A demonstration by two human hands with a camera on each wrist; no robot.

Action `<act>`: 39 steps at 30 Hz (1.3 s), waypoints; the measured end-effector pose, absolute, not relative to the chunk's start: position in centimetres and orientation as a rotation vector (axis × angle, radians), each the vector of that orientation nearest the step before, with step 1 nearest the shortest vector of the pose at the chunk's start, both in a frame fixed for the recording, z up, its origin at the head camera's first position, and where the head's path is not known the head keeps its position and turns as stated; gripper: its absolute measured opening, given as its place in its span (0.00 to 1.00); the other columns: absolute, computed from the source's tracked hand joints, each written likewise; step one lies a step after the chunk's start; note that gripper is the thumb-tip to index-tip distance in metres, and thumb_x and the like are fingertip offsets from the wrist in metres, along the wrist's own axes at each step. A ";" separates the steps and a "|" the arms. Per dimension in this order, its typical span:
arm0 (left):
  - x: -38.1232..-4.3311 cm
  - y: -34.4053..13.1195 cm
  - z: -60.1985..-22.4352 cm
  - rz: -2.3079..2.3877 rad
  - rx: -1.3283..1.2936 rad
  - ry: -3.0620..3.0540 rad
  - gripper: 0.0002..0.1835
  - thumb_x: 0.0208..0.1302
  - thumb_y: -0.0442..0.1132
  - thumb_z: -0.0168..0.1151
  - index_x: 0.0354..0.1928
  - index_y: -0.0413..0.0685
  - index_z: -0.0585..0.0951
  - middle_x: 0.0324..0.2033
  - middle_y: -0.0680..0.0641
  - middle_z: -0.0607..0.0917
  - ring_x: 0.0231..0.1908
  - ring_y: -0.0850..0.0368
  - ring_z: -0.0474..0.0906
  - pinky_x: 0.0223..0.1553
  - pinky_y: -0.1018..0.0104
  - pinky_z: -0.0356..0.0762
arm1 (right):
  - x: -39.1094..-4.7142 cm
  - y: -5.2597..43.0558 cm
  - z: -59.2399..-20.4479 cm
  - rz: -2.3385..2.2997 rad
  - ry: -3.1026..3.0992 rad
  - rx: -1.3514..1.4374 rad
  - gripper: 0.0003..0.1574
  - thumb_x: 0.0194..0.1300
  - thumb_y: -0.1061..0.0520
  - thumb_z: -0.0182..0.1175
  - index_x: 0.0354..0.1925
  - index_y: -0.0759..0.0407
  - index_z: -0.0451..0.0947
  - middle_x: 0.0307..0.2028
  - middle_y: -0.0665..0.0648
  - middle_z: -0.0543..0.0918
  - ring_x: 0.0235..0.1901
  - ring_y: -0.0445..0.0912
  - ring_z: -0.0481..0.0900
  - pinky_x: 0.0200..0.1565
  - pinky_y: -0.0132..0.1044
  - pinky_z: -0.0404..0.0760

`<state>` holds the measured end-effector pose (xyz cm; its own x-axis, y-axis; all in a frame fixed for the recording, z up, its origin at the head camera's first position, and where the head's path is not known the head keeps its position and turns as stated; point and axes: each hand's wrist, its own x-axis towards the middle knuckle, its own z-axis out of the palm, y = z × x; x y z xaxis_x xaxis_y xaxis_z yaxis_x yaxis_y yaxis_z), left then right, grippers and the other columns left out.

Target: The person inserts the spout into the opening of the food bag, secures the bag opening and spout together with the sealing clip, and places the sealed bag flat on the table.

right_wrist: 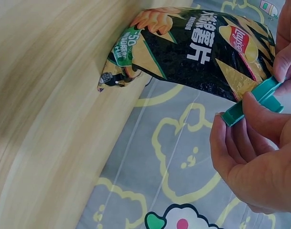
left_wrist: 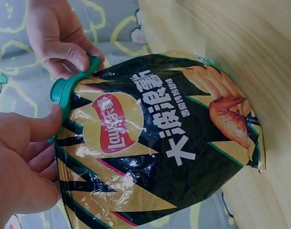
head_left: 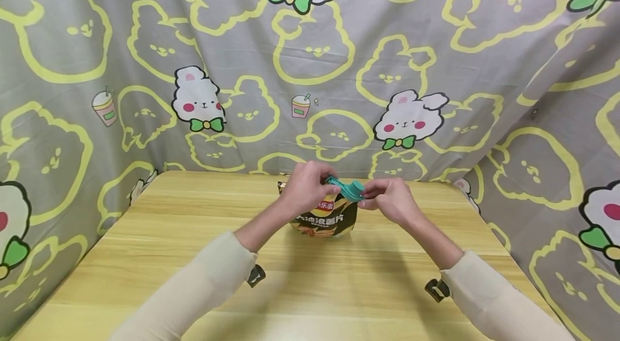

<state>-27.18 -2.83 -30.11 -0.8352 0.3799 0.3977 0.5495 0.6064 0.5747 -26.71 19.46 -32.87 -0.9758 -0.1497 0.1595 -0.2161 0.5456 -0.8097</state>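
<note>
The teal plastic clip with a stubby round spout lies along the top edge of a black-and-gold foil crisp bag, over its right half, and slants down past the bag's right upper corner; whether it is fastened there I cannot tell. The left hand grasps the clip's inner end together with the bag's top edge, its thumb on the near face of the bag; the right hand pinches the clip's outer end between thumb and fingers, just beside the bag's right upper corner. The bag is upright, its front facing the person, with a red-and-yellow round logo, white lettering and a printed brown chicken wing towards its base. Beneath the bag spreads a pale yellow wood-grain table; nearer the person than the bag are two cream sleeves, and below their cuffs two black bands, one to each side of the bag; behind the bag and to both sides hangs grey fabric printed with yellow outlines and white, pink-cheeked animals in green bows.
</note>
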 end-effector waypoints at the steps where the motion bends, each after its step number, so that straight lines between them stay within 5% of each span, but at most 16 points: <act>1: -27.2 -2.8 -30.1 -1.046 -0.764 -2.593 0.05 0.60 0.38 0.74 0.36 0.45 0.89 0.27 0.51 0.89 0.21 0.63 0.74 0.23 0.74 0.72 | -26.7 19.4 -32.9 1.430 -2.699 0.322 0.17 0.55 0.65 0.75 0.44 0.69 0.85 0.37 0.62 0.90 0.37 0.47 0.88 0.44 0.39 0.87; 39: -27.6 -2.1 -31.2 -1.072 -0.748 -2.453 0.05 0.58 0.31 0.74 0.28 0.44 0.85 0.19 0.51 0.84 0.18 0.64 0.70 0.23 0.75 0.72 | -26.7 19.1 -32.7 1.480 -2.685 0.313 0.19 0.56 0.65 0.74 0.46 0.70 0.85 0.40 0.65 0.89 0.39 0.47 0.88 0.45 0.37 0.87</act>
<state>-27.63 -2.12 -31.20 -0.7950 0.3233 0.5133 0.5963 0.5719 0.5634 -26.66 19.08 -32.71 -0.9776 -0.1481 0.1492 -0.2053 0.5187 -0.8300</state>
